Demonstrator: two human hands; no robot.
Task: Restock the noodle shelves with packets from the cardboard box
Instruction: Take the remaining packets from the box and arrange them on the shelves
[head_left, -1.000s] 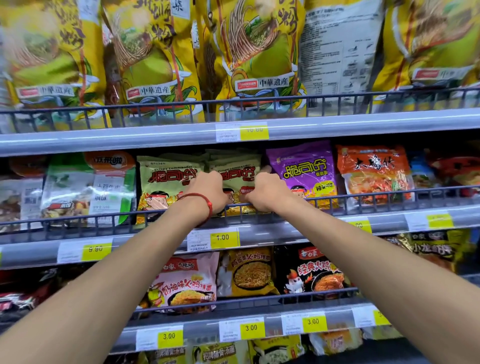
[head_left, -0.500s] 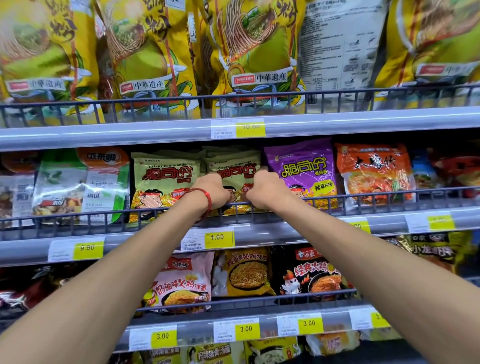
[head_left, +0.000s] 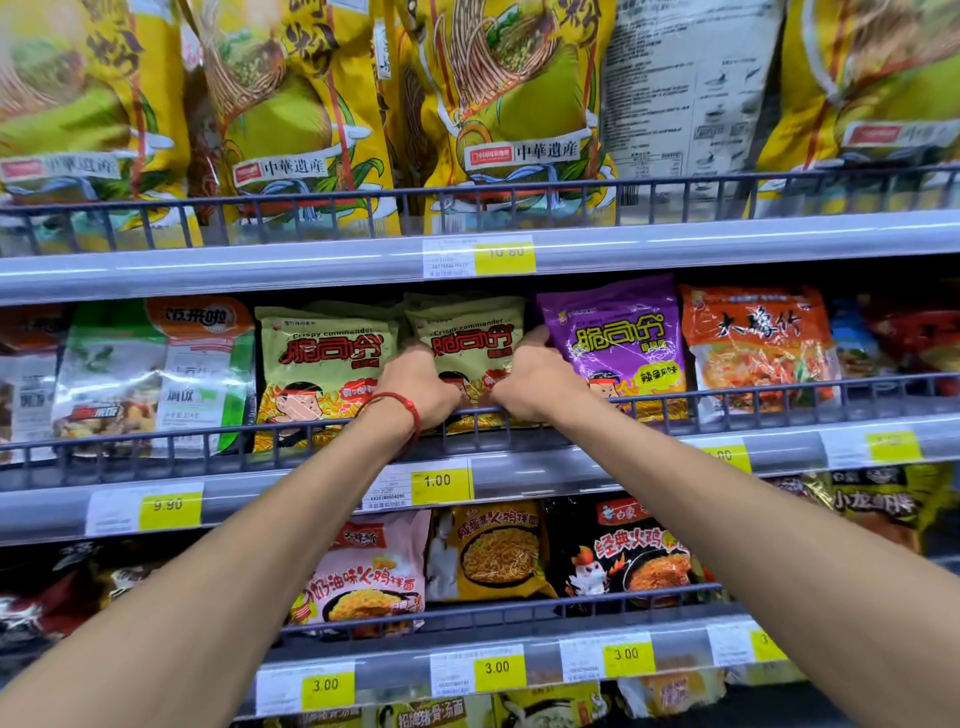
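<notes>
Head view faces a run of grey metal shop shelves (head_left: 571, 470), three tiers showing, each fronted by a dark wire rail (head_left: 156, 441) and a strip of price labels. A yellow price tag reading 1.00 (head_left: 439, 480) sits just below the hands.

On the middle tier a pale green plastic noodle packet with red characters (head_left: 470, 330) stands upright behind the rail. The left hand (head_left: 421, 387), with a red cord bracelet (head_left: 410, 410) at its wrist, curls its fingers round the packet's lower left edge. The right hand (head_left: 535, 387) grips the lower right edge, thumb raised beside a purple noodle packet (head_left: 618, 343). A second pale green packet (head_left: 324, 364) stands just left, touching the held one; an orange noodle packet (head_left: 753, 343) stands right of the purple one.

The top tier carries tall yellow noodle bags (head_left: 498, 104) leaning against its rail. The lower tier holds a pink packet (head_left: 374, 577), a dark yellow packet (head_left: 493, 551) and a black packet (head_left: 623, 556) side by side. The shelf ends are blurred.
</notes>
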